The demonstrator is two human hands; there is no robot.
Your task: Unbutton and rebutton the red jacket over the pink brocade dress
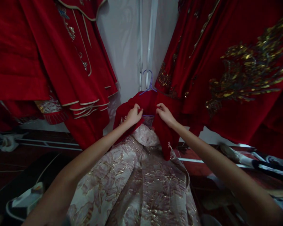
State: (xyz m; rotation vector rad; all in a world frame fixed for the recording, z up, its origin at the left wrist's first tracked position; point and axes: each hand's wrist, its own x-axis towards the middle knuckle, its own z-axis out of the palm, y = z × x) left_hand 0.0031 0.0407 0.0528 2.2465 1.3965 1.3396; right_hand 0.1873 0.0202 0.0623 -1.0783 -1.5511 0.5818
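Note:
A short red jacket (165,135) hangs over a pale brocade dress (155,179) with a shiny floral pattern. A purple hanger (148,90) rises from the jacket's neck, its hook up by a white pole. My left hand (135,115) pinches the jacket's left front edge, thumb and fingers pressed together. Opposite it, my right hand (164,114) has fingers curled on the right front edge. The two edges are held apart, so the dress's bodice shows between them. Small beaded ornaments sit on the jacket's fronts.
Red garments with cream piping (85,75) hang on the left. More red garments hang on the right, one with gold sequin embroidery (245,62). White poles (151,37) stand behind. A white iron-like object (28,196) lies on a dark surface at lower left.

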